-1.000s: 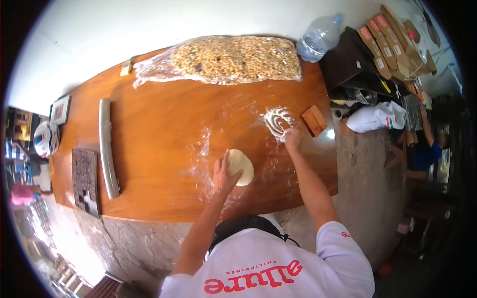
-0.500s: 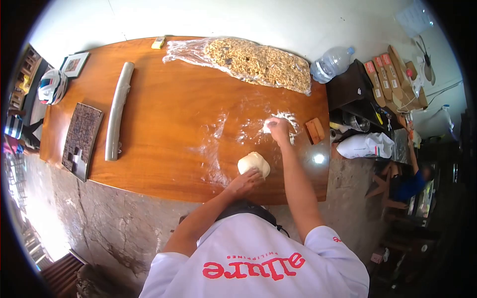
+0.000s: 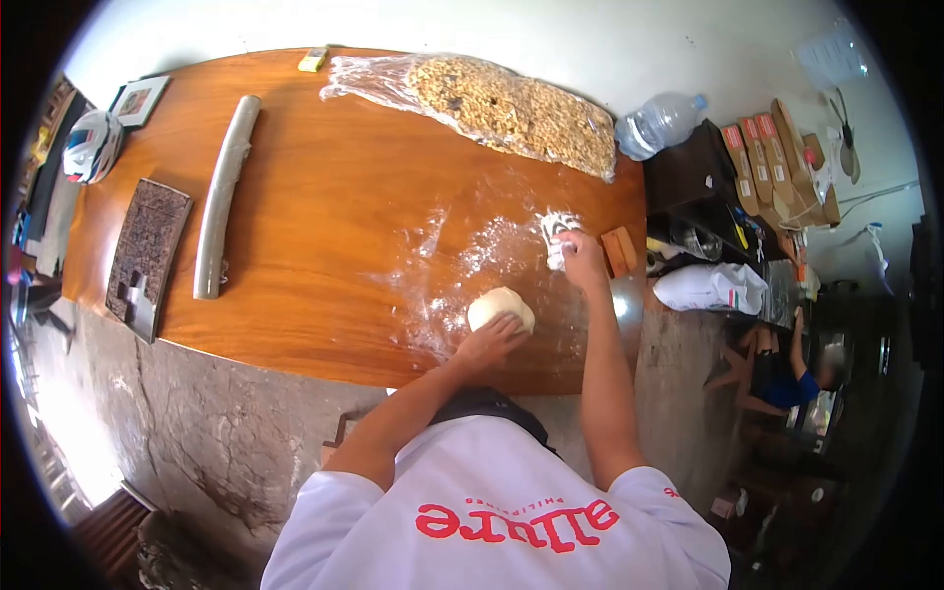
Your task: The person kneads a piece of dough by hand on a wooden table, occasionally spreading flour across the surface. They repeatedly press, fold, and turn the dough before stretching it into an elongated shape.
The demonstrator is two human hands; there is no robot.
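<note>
While our splayed left hand (image 3: 492, 340) covers dough (image 3: 488, 307) near the table's front edge (image 3: 295, 356), our right hand (image 3: 582, 258), grip unclear, should gather flour (image 3: 554, 258) sparingly.

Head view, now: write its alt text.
A left hand rests on pale dough on a wooden table; the right hand is at white powder beside a brown block. A clear bag of grainy pieces lies along the far edge.

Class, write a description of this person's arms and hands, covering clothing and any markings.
The left hand and right hand are ungloved, with no watch or bracelet visible. The forearms are uncovered below the short sleeves of a white shirt. The right sleeve carries a small red marking; the left sleeve shows none.
</note>
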